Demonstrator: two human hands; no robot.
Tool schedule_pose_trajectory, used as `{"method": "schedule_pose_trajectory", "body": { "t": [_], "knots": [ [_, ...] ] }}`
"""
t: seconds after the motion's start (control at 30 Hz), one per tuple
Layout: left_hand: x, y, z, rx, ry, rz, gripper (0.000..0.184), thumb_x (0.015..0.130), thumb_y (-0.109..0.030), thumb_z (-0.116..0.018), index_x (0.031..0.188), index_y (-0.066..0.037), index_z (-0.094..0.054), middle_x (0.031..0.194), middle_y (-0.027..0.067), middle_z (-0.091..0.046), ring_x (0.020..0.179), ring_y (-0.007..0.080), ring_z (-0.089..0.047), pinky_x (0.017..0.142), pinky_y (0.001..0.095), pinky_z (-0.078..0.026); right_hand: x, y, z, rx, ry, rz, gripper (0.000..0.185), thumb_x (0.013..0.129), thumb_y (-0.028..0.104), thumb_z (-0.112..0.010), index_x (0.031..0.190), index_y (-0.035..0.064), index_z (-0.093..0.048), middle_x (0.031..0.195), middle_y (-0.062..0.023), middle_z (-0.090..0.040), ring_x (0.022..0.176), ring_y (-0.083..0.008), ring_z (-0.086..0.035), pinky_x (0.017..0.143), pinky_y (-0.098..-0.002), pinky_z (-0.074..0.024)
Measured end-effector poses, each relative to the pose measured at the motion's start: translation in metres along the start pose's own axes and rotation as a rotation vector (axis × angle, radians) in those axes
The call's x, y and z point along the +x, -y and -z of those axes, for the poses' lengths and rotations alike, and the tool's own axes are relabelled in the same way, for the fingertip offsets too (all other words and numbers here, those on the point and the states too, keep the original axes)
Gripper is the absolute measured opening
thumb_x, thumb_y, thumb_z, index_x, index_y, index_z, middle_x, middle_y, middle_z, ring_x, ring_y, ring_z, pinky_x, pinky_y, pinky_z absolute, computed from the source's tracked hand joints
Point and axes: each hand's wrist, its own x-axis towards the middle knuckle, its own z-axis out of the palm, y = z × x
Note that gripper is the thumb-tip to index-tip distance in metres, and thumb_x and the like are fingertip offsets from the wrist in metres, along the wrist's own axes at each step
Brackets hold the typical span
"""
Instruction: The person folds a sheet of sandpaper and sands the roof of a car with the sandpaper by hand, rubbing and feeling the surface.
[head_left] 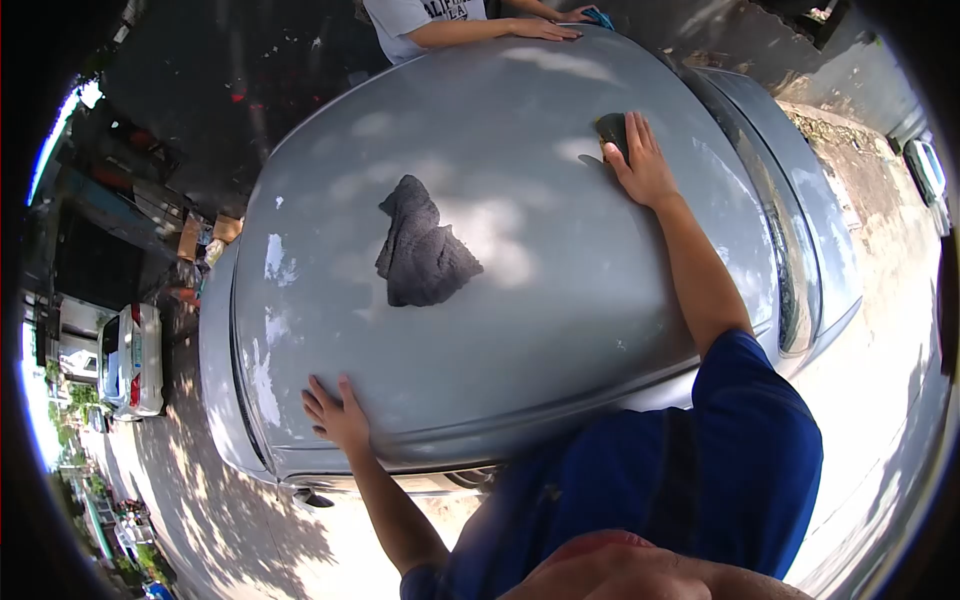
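On my feed, the left hand lies spread on the car roof; the right hand partly covers a dark pad, its grip I can't tell

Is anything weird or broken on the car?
Only the cloth looks a bit odd: it lies crumpled on the roof, with no hand on it. The bright patches look like just sunlight. I can't see any spill or damage.

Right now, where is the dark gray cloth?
In the head view, the cloth lies crumpled on the car roof, left of the right hand and beyond the left hand.
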Motion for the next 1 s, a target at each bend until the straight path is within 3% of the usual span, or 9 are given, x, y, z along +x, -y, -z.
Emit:
{"method": "schedule_pose_trajectory", "body": {
  "t": [0.13,0.23,0.33,0.43,0.53,0.67,0.83,0.93,1.0],
  "knots": [
    [0.001,0.004,-0.003,-0.009,-0.014,-0.011,0.087,0.101,-0.077,-0.048,0.171,-0.028,-0.034,0.180,0.0152,-0.022,0.167,0.0373,-0.016,0.127,0.0722,-0.012,0.001,-0.001,0.003,-0.041,0.215,0.009,0.084,0.112,0.060,-0.038,0.170,0.0019,-0.025,0.175,-0.0276,-0.026,0.165,-0.0409,-0.022,0.134,-0.0493,-0.0221],
    [0.006,0.008,-0.008,-0.019,-0.034,-0.031,0.086,0.101,-0.076,-0.049,0.170,-0.028,-0.035,0.180,0.0145,-0.023,0.166,0.0367,-0.018,0.126,0.0725,-0.012,0.003,-0.002,-0.001,0.171,0.052,0.005,0.075,0.111,0.051,-0.049,0.167,0.0045,-0.035,0.170,-0.0262,-0.037,0.160,-0.0434,-0.032,0.131,-0.0511,-0.0265],
    [0.006,0.009,-0.007,-0.022,-0.046,-0.032,0.087,0.100,-0.076,-0.051,0.170,-0.027,-0.036,0.179,0.0145,-0.025,0.165,0.0362,-0.021,0.126,0.0726,-0.013,0.019,-0.013,0.007,0.437,-0.193,-0.353,0.060,0.107,0.044,-0.060,0.154,0.0065,-0.055,0.160,-0.0205,-0.051,0.150,-0.0405,-0.044,0.125,-0.0535,-0.0299],
    [0.005,0.010,-0.005,-0.038,-0.051,-0.023,0.086,0.100,-0.076,-0.052,0.169,-0.027,-0.038,0.179,0.0142,-0.026,0.165,0.0360,-0.021,0.125,0.0739,-0.013,0.005,0.012,0.047,-0.105,0.061,-0.401,0.046,0.104,0.039,-0.066,0.137,0.0077,-0.068,0.149,-0.0177,-0.059,0.137,-0.0377,-0.055,0.115,-0.0534,-0.0388],
    [0.003,0.006,-0.004,-0.056,-0.079,-0.033,0.086,0.099,-0.074,-0.056,0.166,-0.021,-0.043,0.176,0.0172,-0.032,0.162,0.0381,-0.028,0.125,0.0705,-0.019,0.003,0.016,0.039,0.012,0.002,-0.271,0.036,0.101,0.031,-0.072,0.130,0.0094,-0.072,0.132,-0.0183,-0.071,0.121,-0.0371,-0.066,0.105,-0.0469,-0.0492],
    [0.011,0.025,-0.021,-0.204,-0.211,-0.208,0.071,0.101,-0.052,-0.070,0.154,-0.007,-0.056,0.161,0.0222,-0.051,0.148,0.0405,-0.048,0.123,0.0572,-0.035,0.010,0.017,0.020,0.767,-0.061,-0.188,0.031,0.099,0.024,-0.079,0.125,0.0067,-0.074,0.108,-0.0120,-0.080,0.098,-0.0254,-0.075,0.088,-0.0366,-0.0561],
    [-0.079,-0.112,-0.007,-0.710,-0.479,-0.494,0.041,0.098,-0.012,-0.079,0.133,0.003,-0.066,0.135,0.0190,-0.066,0.130,0.0317,-0.061,0.115,0.0440,-0.047,-0.009,0.055,0.041,1.077,0.272,-0.091,0.030,0.101,0.024,-0.080,0.120,0.0014,-0.076,0.102,-0.0065,-0.081,0.093,-0.0107,-0.072,0.084,-0.0307,-0.0564],
    [-0.117,-0.207,-0.002,-1.089,-0.075,-0.664,0.040,0.101,-0.011,-0.077,0.136,0.003,-0.063,0.138,0.0187,-0.065,0.133,0.0264,-0.060,0.112,0.0405,-0.049,-0.019,0.070,0.044,1.193,0.459,-0.028,0.030,0.101,0.021,-0.080,0.123,0.0014,-0.075,0.096,-0.0031,-0.079,0.090,-0.0087,-0.072,0.082,-0.0284,-0.0556],
    [-0.130,-0.270,0.008,-1.241,0.174,-0.695,0.059,0.099,-0.012,-0.080,0.149,0.004,-0.052,0.140,0.0203,-0.065,0.131,0.0270,-0.063,0.108,0.0386,-0.054,-0.021,0.076,0.039,1.235,0.567,0.024,0.031,0.100,0.020,-0.081,0.123,0.0016,-0.074,0.094,-0.0018,-0.079,0.088,-0.0080,-0.071,0.081,-0.0279,-0.0552]
  ]
}}
